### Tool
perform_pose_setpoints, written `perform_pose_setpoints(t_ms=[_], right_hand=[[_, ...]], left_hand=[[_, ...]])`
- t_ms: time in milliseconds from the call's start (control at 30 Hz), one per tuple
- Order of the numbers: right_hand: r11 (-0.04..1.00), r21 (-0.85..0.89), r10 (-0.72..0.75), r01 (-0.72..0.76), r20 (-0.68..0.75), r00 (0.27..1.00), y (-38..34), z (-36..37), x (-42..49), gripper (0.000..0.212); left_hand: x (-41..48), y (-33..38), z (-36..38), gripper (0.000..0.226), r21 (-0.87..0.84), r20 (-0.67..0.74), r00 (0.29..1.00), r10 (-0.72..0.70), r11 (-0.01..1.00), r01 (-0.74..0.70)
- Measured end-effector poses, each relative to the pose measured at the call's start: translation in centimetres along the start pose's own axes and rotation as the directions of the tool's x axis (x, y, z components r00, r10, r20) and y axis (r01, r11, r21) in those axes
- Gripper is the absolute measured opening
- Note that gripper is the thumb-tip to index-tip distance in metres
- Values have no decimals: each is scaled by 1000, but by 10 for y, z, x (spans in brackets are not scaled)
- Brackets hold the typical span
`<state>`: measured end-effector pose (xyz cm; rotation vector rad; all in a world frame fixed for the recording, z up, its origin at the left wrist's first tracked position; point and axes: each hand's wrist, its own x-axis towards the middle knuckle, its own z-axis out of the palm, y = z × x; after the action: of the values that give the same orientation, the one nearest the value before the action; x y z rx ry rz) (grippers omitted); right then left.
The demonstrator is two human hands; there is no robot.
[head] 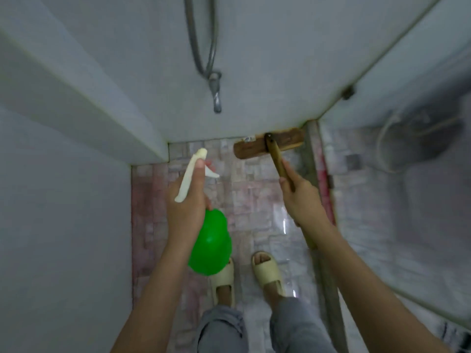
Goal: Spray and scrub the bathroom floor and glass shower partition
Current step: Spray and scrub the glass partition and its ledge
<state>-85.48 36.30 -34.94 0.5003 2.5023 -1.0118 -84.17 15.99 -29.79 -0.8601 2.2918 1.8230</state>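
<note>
My left hand (187, 200) grips the neck of a green spray bottle (211, 243) with a cream trigger head (191, 174), nozzle pointing toward the far wall. My right hand (299, 197) holds the wooden handle (276, 159) of a scrub brush. Its brown wooden head (257, 146) lies on the wet tiled floor (249, 192) against the base of the far wall, near the bottom corner of the glass shower partition (397, 174) on the right.
A metal tap with a hose (215, 95) hangs on the far wall above the floor. White walls close in at the left. My feet in cream slides (267, 271) stand mid-floor. A dark shape shows blurred behind the glass.
</note>
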Motion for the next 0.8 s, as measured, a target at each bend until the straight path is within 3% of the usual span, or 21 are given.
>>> perform_pose_setpoints(t_ms=[200, 333, 600, 800], right_hand=[[984, 157, -38, 85, -280, 959, -50, -154, -116, 49], [963, 193, -77, 189, -473, 877, -86, -236, -169, 50], [897, 100, -171, 431, -820, 546, -173, -385, -239, 50], [881, -79, -241, 466, -923, 299, -207, -468, -275, 51]], left_hand=[[-98, 172, -22, 26, -48, 138, 976, 166, 986, -160], [-136, 257, -25, 26, -113, 251, 904, 347, 938, -329], [-180, 425, -5, 29, -350, 352, 640, 683, 730, -587], [-198, 520, 26, 32, -483, 369, 453, 812, 584, -653]])
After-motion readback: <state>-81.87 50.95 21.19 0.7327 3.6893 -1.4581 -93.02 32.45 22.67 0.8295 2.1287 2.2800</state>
